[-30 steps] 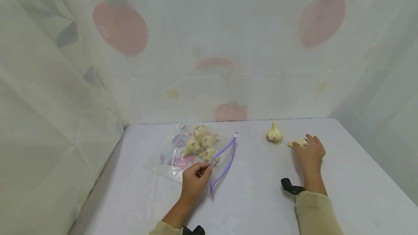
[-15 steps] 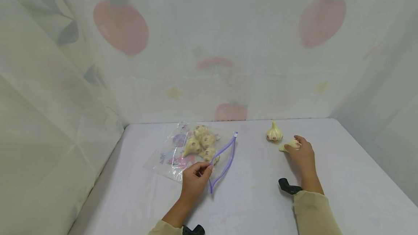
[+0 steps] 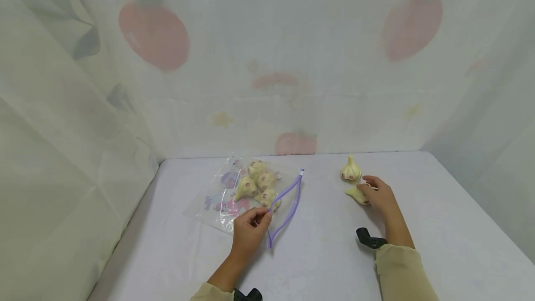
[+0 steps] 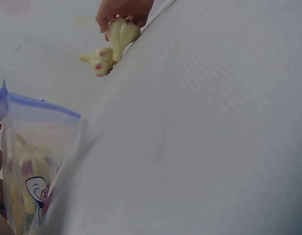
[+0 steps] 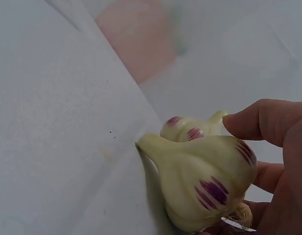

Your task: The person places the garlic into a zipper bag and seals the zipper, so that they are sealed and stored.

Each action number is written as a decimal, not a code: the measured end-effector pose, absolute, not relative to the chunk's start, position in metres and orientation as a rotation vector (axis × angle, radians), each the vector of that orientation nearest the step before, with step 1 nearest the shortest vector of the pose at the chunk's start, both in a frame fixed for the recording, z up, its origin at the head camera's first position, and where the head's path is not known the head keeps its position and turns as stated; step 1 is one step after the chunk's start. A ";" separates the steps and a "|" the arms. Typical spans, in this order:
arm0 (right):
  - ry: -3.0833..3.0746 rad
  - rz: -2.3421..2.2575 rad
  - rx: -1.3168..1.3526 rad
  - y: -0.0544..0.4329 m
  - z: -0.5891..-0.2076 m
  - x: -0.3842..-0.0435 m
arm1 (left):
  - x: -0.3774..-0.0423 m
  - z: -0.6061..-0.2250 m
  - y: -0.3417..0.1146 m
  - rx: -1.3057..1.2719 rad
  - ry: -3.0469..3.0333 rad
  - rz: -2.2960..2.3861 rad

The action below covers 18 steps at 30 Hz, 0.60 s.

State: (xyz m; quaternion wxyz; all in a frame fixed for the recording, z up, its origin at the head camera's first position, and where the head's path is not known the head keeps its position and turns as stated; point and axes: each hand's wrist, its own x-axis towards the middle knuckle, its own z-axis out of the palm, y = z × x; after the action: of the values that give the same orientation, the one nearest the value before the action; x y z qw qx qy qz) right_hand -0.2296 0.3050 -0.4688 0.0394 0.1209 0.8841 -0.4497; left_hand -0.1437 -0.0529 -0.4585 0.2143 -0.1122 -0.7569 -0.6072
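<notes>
In the head view my left hand [image 3: 249, 233] pinches the near side of a clear zip bag's [image 3: 209, 208] purple-edged mouth. Several pale garlic bulbs [image 3: 246, 186] with purple marks lie inside the bag, and its mouth stands partly spread. To the right, my right hand [image 3: 381, 197] grips a garlic bulb [image 5: 204, 181] by its root end, the stem pointing left and low over the table. Just behind it stands another garlic bulb [image 3: 350, 171], stem up. The right wrist view shows thumb and fingers around the held bulb; part of the fingers is hidden behind it.
A white-covered table [image 3: 317, 264] carries everything. Behind it hangs a pale curtain [image 3: 334, 59] printed with strawberries, and a creased sheet [image 3: 54, 152] borders the left side. Black camera mounts [image 3: 371, 239] sit on both wrists.
My right hand has moved left with the garlic bulb, bringing it in front of the standing one and turning its stem. My left hand and the bag have stayed put.
</notes>
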 end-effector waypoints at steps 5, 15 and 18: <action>2.605 -1.502 0.298 0.299 -0.467 -0.228 | -0.144 -0.458 -0.053 -0.311 -2.106 -1.687; 2.516 -1.606 0.154 0.288 -0.470 -0.228 | -0.145 -0.460 -0.052 -0.327 -2.092 -1.669; 2.501 -1.614 0.148 0.285 -0.470 -0.228 | -0.145 -0.459 -0.052 -0.326 -2.092 -1.665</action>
State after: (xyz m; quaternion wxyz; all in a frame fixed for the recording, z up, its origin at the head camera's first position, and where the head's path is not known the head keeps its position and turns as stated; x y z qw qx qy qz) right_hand -0.2279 0.2853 -0.4697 0.0803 0.0495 0.8365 -0.5398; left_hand -0.1449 -0.0520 -0.4594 0.2222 -0.1182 -0.7572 -0.6027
